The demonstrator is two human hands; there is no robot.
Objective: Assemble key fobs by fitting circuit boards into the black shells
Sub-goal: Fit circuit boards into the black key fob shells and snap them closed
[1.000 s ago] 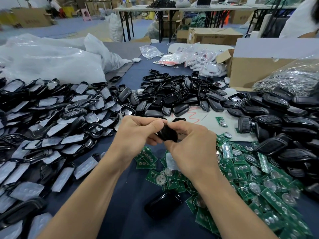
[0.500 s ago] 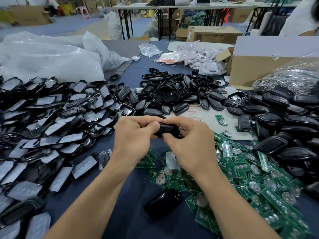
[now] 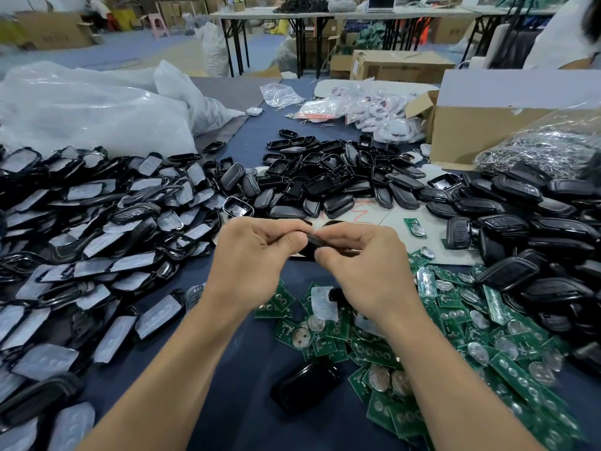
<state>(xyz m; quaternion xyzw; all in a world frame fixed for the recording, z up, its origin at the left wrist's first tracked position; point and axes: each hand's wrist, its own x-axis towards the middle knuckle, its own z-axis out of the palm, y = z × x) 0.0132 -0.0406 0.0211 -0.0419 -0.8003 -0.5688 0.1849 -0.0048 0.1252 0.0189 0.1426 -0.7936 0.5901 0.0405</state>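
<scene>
In the head view, the left hand (image 3: 250, 255) and the right hand (image 3: 364, 265) are meeting in the middle. Both are pinching one small black shell (image 3: 316, 239) between them. The fingers (image 3: 286, 228) of both hands are curling tight around its ends, so most of it is hiding. I cannot tell if a board is sitting inside it yet. This is looking like the pressing-together step. The next move is probably calling for a firm, even squeeze, and then picking a new green board.

Just below the fingers and off to their right, the green circuit boards (image 3: 455, 336) are lying in a loose heap. Lower again, a lone shell (image 3: 305, 384) is lying by itself. Left of the fingers, a big pile of padded shells (image 3: 97, 239) is spreading out. Beyond the fingers, the empty shells (image 3: 325, 183) are heaping up, and to the right more dark fobs (image 3: 536, 222) are stacking.

The bench (image 3: 227, 402) is wearing a dark blue cloth. Far beyond the fingers, white plastic bags (image 3: 91, 105) and a cardboard box (image 3: 481, 131) are sitting, and folding tables (image 3: 325, 14) are standing in a big workroom
</scene>
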